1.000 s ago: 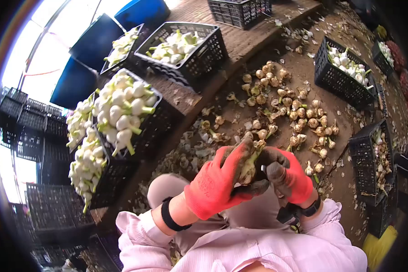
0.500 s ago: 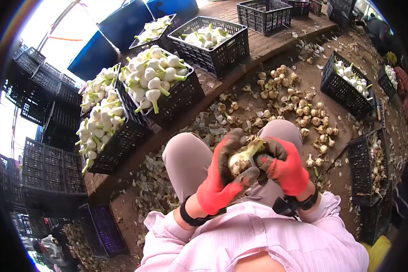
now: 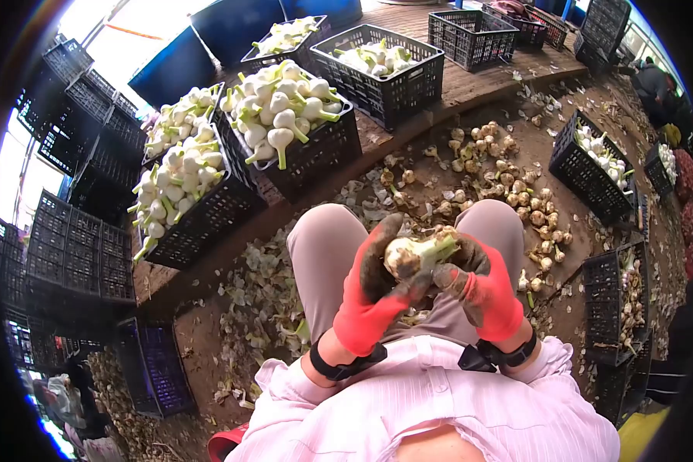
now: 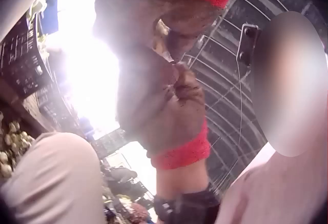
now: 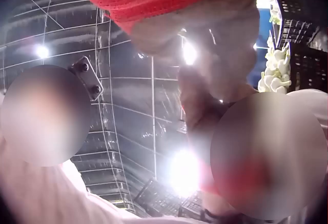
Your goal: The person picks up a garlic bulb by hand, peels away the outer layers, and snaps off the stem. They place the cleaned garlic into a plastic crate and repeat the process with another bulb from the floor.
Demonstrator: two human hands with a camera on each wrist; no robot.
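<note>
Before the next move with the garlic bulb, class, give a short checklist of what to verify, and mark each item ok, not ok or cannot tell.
1. Left hand in its red glove has a grip on the dirty white garlic bulb: ok.
2. Right hand grips the bulb's stalk end: ok.
3. Bulb fully peeled: not ok, soil shows.
4. Black plastic crate of peeled white bulbs has room: not ok, heaped.
5. Tool in right hand: cannot tell.

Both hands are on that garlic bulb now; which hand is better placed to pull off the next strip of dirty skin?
Probably the right hand: its fingers sit at the stalk end of the garlic bulb. The left hand wraps the bulb from below, a steadying grip.
</note>
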